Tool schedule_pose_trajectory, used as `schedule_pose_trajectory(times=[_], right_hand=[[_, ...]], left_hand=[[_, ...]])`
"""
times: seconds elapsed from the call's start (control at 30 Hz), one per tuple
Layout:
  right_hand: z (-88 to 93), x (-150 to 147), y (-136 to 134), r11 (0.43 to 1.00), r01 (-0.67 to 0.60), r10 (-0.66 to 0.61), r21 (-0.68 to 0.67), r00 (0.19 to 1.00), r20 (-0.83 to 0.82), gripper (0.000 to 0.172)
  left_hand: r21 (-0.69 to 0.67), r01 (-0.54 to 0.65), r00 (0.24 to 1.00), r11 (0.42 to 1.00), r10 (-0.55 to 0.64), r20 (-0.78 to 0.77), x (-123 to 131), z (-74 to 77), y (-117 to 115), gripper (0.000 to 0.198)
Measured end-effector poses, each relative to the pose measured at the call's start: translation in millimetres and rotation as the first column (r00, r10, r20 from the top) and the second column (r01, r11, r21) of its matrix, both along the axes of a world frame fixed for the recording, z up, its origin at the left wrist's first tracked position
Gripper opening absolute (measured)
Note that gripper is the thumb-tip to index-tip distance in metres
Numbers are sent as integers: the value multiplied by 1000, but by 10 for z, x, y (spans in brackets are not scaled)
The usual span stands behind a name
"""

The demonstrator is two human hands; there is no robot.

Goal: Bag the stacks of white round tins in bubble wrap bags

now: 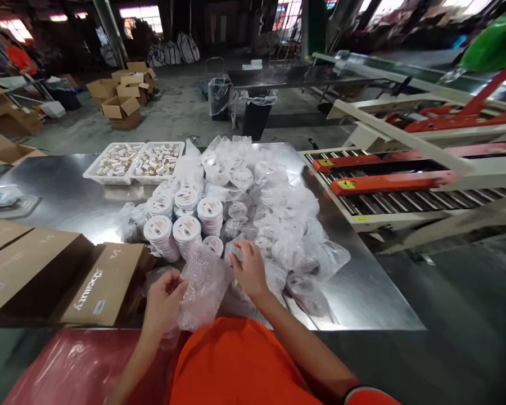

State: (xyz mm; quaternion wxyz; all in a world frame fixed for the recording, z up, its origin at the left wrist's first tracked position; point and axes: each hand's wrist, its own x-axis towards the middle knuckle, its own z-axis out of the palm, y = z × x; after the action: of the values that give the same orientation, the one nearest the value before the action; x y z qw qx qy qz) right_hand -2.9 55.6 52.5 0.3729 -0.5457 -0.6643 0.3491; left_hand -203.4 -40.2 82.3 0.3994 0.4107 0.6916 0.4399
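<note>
The fingers of the left hand (165, 298) curl nearly shut, pinching one side of a clear bubble-plastic bag (204, 289), while those of the right hand (248, 270) half close on its upper end. The bag sits by the near edge of the steel surface (354, 292). Just beyond it stand stacks of white labelled round tubs (186, 230), and a heap of tubs in clear bags (274, 225) spreads to the right. Brown cardboard boxes (103, 284) rest at the near left corner, one printed "Beauty". Two white trays of small bottles (132, 163) sit at the far edge, and a roller conveyor (396, 197) stands past the right edge.
</note>
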Motion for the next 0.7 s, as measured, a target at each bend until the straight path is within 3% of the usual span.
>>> schedule_pose_trajectory(times=[0.07, 0.13, 0.17, 0.2, 0.23, 0.3, 0.4, 0.5, 0.6, 0.67, 0.7], right_hand=[[79, -107, -193, 984, -106, 83, -144, 984, -158, 20], [121, -220, -406, 857, -375, 238, -354, 896, -374, 30], [128, -272, -498, 782, -474, 279, -406, 847, -452, 32], [127, -316, -571, 743, -522, 300, -420, 819, -489, 32], [118, -349, -622, 747, -527, 311, -406, 816, -487, 31], [84, -372, -658, 814, -480, 330, -328, 845, -421, 27], [16, -312, -613, 854, -458, 381, -245, 873, -306, 22], [-45, -219, -533, 854, -445, 387, -269, 890, -241, 21], [-69, -166, -342, 838, -444, 376, -319, 892, -252, 21], [-39, -174, -70, 832, -444, 361, -332, 889, -282, 15], [-6, -195, 115, 862, -390, 314, -325, 913, -262, 13]], left_hand=[[54, -65, 980, 996, 74, -182, 90, 23, -107, 26], [66, -25, 957, 998, 43, -287, 215, 4, -184, 32], [54, 26, 951, 998, -8, -308, 280, -18, -210, 31], [39, 81, 948, 996, -65, -311, 340, -45, -229, 27], [22, 128, 947, 991, -116, -301, 391, -76, -242, 23], [3, 203, 949, 979, -196, -249, 452, -142, -259, 23], [-33, 267, 959, 963, -269, -92, 431, -248, -280, 39], [-86, 114, 993, 990, -114, 2, 272, -328, -319, 48], [-21, -108, 954, 994, 98, -285, -15, -331, -411, 45], [41, -169, 834, 985, 165, -526, -218, -303, -513, 37], [38, -205, 782, 978, 187, -594, -301, -293, -570, 34]])
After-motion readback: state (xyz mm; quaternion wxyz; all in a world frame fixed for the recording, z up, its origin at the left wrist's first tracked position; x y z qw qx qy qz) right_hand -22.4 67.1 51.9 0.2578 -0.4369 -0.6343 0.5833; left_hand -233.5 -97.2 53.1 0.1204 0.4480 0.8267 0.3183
